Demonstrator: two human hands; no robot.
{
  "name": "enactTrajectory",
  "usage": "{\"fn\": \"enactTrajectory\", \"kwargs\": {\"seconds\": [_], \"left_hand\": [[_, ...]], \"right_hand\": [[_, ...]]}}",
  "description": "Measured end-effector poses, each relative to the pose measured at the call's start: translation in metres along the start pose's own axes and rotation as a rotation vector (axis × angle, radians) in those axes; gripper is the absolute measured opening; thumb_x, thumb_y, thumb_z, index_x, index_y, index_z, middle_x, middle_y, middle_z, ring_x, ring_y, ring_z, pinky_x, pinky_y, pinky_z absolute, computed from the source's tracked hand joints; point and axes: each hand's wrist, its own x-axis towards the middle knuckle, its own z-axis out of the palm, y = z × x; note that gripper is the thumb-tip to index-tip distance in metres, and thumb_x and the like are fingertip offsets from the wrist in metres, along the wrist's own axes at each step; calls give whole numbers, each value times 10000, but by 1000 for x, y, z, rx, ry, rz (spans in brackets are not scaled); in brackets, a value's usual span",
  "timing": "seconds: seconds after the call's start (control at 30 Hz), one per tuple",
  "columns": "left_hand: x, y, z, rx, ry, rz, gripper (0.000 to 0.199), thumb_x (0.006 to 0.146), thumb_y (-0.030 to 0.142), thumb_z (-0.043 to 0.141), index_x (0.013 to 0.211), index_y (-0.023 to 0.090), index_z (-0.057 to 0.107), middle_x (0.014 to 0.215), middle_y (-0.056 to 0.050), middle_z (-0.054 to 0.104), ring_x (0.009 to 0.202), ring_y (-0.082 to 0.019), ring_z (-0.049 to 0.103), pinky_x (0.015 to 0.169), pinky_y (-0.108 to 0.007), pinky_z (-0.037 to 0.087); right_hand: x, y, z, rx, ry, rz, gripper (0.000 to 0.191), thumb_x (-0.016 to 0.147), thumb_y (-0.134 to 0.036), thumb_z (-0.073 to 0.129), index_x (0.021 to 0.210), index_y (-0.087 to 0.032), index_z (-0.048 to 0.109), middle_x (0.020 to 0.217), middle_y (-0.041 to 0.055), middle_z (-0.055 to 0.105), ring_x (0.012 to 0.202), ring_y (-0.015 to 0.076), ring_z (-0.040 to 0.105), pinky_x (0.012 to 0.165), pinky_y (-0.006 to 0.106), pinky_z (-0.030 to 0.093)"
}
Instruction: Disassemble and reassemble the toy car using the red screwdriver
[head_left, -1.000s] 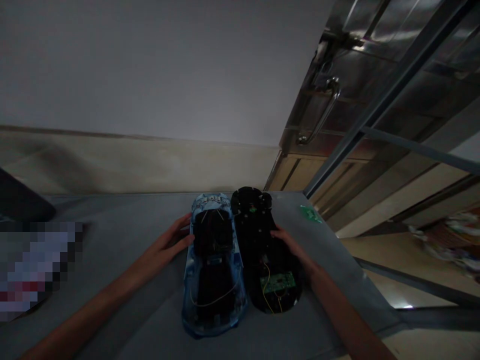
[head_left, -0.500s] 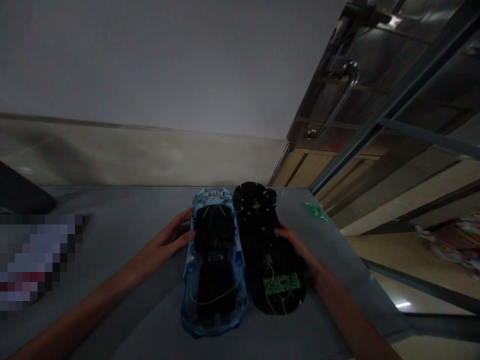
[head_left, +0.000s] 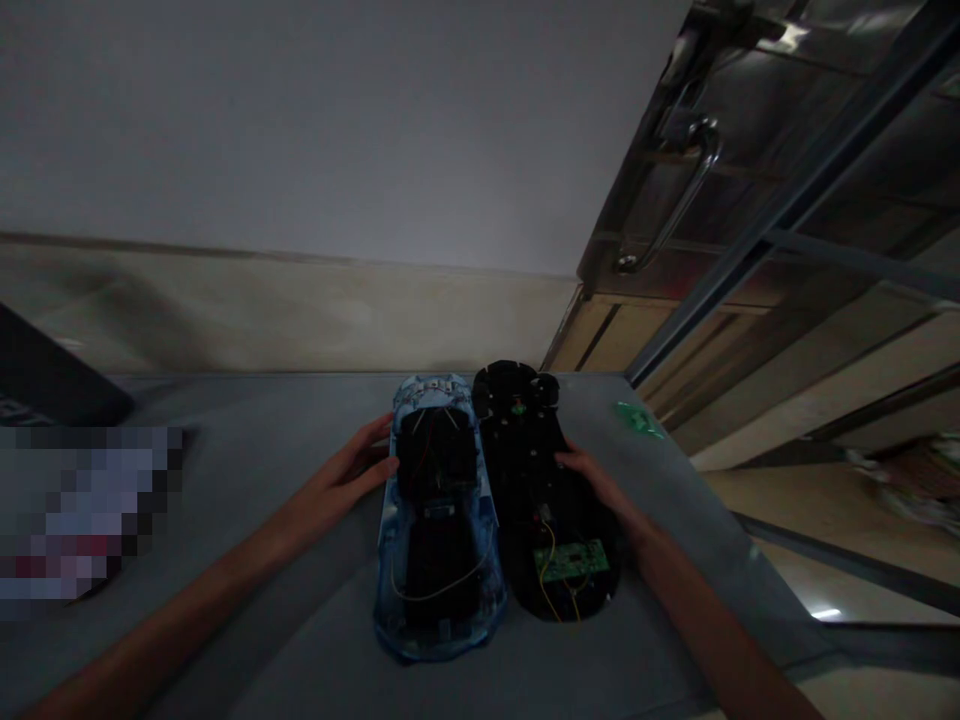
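Observation:
A light-blue toy car body shell (head_left: 439,625) lies upside down on the table, its dark inside facing up with thin wires across it. My left hand (head_left: 360,468) grips its left edge, thumb over the rim and fingers partly hidden beneath. Right beside the shell lies a black toy car chassis (head_left: 517,465), carrying a green circuit board (head_left: 572,561) and yellow wires at its near end. My right hand (head_left: 600,490) holds the chassis along its right side, thumb on top and the other fingers out of sight.
The grey table (head_left: 262,430) meets a wall (head_left: 337,310) at the back. A small green packet (head_left: 638,418) lies near its right edge. On the left are a dark box (head_left: 52,370) and a blurred-out item (head_left: 82,510). A metal frame bar (head_left: 720,285) rises at the right.
The whole view has shifted slightly, so things sit a little farther right. Both hands keep the same hold, and the shell and chassis stay side by side.

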Motion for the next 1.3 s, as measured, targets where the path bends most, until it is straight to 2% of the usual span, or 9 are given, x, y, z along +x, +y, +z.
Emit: {"fn": "enactTrajectory", "kwargs": {"seconds": [0.23,0.37,0.47,0.57,0.77,0.93,1.17,1.3], "left_hand": [[-1,4,-2,53,-25,-16,966,910,838,815,1723,361,606,1748,-104,734,1666,-470,629,1357,-594,553],[-2,2,-1,18,-28,-23,1010,914,854,806,1758,349,573,1731,-104,751,1675,-473,619,1376,-599,533],[-1,0,-1,29,-29,-11,1008,939,819,802,1784,337,541,1811,-121,677,1696,-480,593,1398,-639,495],[1,-2,-2,32,-21,-4,1042,921,822,816,1785,311,536,1859,-145,619,1716,-490,564,1403,-628,489],[4,-6,-2,30,-13,-15,1076,905,843,814,1784,291,531,1831,-153,649,1703,-477,585,1397,-616,504],[4,-6,-1,38,23,-4,1022,888,858,818,1732,321,607,1781,-119,707,1693,-497,591,1371,-613,538],[3,-4,-2,45,8,-27,1098,889,871,807,1779,290,531,1863,-158,611,1739,-478,541,1422,-613,476],[3,-2,-2,54,-15,-17,1073,912,864,793,1781,290,538,1827,-151,653,1737,-493,538,1408,-623,491]], "right_hand": [[-5,-2,1,-2,-2,2,550,915,-476,875,1440,-324,819,1145,57,922,990,318,849,845,416,681],[-2,-1,-1,-13,-1,-9,475,897,-487,887,1337,-314,839,1111,50,919,952,306,838,808,398,673],[1,1,-2,-9,-10,-26,438,902,-479,884,1306,-315,839,1102,45,918,949,304,839,826,398,679],[1,1,-1,-12,0,-29,498,895,-484,885,1365,-327,833,1116,42,922,966,311,845,850,411,691],[0,-3,4,-25,-9,-38,577,861,-485,877,1406,-301,823,1154,64,924,1049,345,858,857,409,691],[2,-1,3,-25,-4,-44,654,856,-500,872,1478,-309,803,1159,68,926,1070,366,860,882,437,693],[1,-2,3,-23,-31,-49,591,880,-484,852,1446,-314,819,1189,63,928,1029,332,866,854,414,693],[1,-2,3,-14,-22,-39,589,858,-487,864,1415,-297,824,1184,70,926,1000,328,863,833,411,691]]}}
